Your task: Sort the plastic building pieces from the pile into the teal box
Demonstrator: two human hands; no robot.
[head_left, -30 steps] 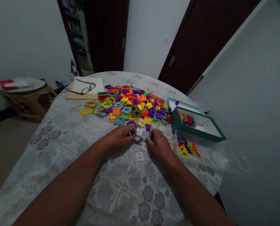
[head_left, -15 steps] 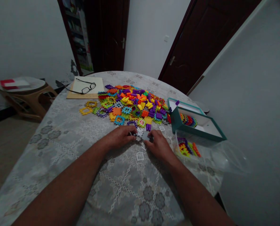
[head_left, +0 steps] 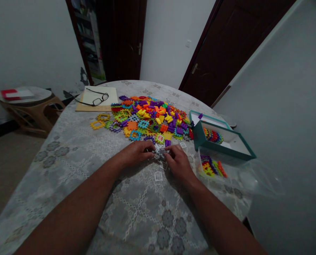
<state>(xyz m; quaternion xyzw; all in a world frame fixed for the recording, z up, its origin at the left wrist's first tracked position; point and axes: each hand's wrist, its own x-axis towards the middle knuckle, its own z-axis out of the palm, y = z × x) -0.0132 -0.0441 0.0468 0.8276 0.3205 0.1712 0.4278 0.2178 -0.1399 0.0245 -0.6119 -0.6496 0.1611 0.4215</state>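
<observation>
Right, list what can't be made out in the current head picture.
All in the head view:
Whether the grey pieces interlock: too small, partly covered by the left hand and right hand.
Lower pieces of the colourful pile: buried under upper ones.
Shelves' contents: dark, blurred.
Upper ends of the arms: cut off by the bottom edge.

Matt plastic pieces [head_left: 160, 153], patterned cloth tablecloth [head_left: 136, 212], clear glossy plastic tub [head_left: 232, 168], wooden-looking door [head_left: 234, 39]

At the centre of the frame, a person's bare left hand [head_left: 140, 154] and bare right hand [head_left: 178, 161] hold small grey toothed plastic pieces [head_left: 159, 153]. Just above lies a multicoloured heap of plastic pieces [head_left: 152, 117]; a teal-sided open box [head_left: 199, 137] stands at right, black-framed glasses [head_left: 97, 102] upper left.
</observation>
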